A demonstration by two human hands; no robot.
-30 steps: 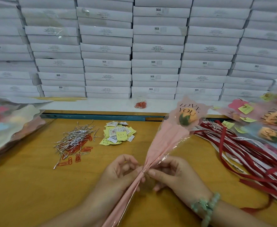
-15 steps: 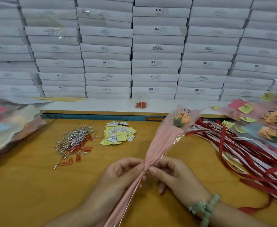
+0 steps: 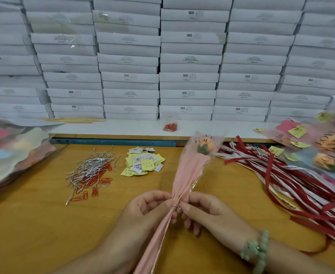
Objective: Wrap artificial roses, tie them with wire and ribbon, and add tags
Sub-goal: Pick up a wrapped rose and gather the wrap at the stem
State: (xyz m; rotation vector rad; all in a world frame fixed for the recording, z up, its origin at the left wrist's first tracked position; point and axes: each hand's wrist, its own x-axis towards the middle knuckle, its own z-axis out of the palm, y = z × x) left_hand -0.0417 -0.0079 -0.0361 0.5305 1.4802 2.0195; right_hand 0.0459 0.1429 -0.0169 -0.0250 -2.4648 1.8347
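Note:
A wrapped rose (image 3: 190,171) in a pink and clear sleeve lies slanted over the wooden table (image 3: 34,224), its orange bloom (image 3: 205,145) pointing away from me. My left hand (image 3: 142,212) grips the gathered neck of the wrap from the left. My right hand (image 3: 204,212) pinches a thin silver wire tie (image 3: 176,207) at the same neck. A heap of silver wire ties (image 3: 91,168) lies to the left, small yellow and white tags (image 3: 143,162) sit beside it, and red and white ribbons (image 3: 285,180) spread at the right.
Orange paper clips (image 3: 95,184) lie under the wire heap. Stacked wrapping sheets (image 3: 10,153) sit at the far left. Finished wrapped roses (image 3: 325,153) lie at the right. A small bag of clips (image 3: 170,125) rests on the white ledge, before a wall of white boxes (image 3: 188,76).
The rose has swung left and stands more upright in view, its bloom rolled over. Both hands stay at the neck, fingers working the wire there.

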